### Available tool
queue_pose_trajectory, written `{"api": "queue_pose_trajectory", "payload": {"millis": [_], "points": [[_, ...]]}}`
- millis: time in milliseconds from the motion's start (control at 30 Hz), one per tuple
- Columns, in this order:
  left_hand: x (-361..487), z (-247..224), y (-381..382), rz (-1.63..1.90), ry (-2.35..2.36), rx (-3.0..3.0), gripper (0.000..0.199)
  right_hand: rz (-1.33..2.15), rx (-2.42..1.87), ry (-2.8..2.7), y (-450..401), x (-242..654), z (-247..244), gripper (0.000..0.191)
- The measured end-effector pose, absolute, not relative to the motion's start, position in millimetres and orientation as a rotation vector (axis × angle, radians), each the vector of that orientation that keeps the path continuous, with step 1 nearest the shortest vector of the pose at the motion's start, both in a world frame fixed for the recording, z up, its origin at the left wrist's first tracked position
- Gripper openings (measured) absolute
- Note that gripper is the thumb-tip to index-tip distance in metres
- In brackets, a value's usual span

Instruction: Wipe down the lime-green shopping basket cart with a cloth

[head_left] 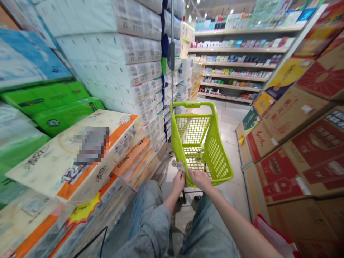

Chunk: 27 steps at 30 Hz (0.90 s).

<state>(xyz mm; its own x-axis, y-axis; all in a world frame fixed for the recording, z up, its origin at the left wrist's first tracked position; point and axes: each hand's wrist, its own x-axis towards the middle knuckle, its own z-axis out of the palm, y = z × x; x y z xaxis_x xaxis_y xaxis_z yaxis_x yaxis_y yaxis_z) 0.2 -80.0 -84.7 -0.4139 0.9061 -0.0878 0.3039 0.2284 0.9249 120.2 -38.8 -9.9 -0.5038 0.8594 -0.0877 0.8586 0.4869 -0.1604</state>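
A lime green shopping basket (pixel 219 154) on wheels stands on the floor between my knees and the aisle. A pale, crumpled cloth (pixel 177 164) lies against its near left corner. My left hand (pixel 179 182) is closed on this cloth, just outside the basket's edge. My right hand (pixel 200 179) is closed over the near rim, its fingers wrapped around the green plastic. Nothing shows inside the basket. Its handle (pixel 193 105) is at the far side, with a grey pole rising beside it.
Stacked tissue packs (pixel 139 50) rise on the left, with a cream and orange pack (pixel 115 143) nearest. Red and brown cartons (pixel 290 143) line the right side. Tiled floor (pixel 231 125) runs between them toward shelves (pixel 236 64) of small boxes at the back.
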Motion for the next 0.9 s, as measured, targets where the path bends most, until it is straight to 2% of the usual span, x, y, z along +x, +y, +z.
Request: {"api": "queue_pose_trajectory", "payload": {"millis": [133,367,667,900], "points": [[9,-81,-73,1.26,1.818,1.052,0.025,0.105,-1.363,-2.799,-44,121,-13,0.065],[12,-84,-64,1.408,1.756,0.9,0.015,0.065,-1.226,-2.848,-48,127,-8,0.056],[12,-76,-51,1.529,1.76,0.841,0.022,0.118,-1.22,-2.839,-45,132,-7,0.059],[15,-70,-59,1.454,1.832,0.878,0.024,0.166,-1.237,-2.848,-43,139,-6,0.062]]}}
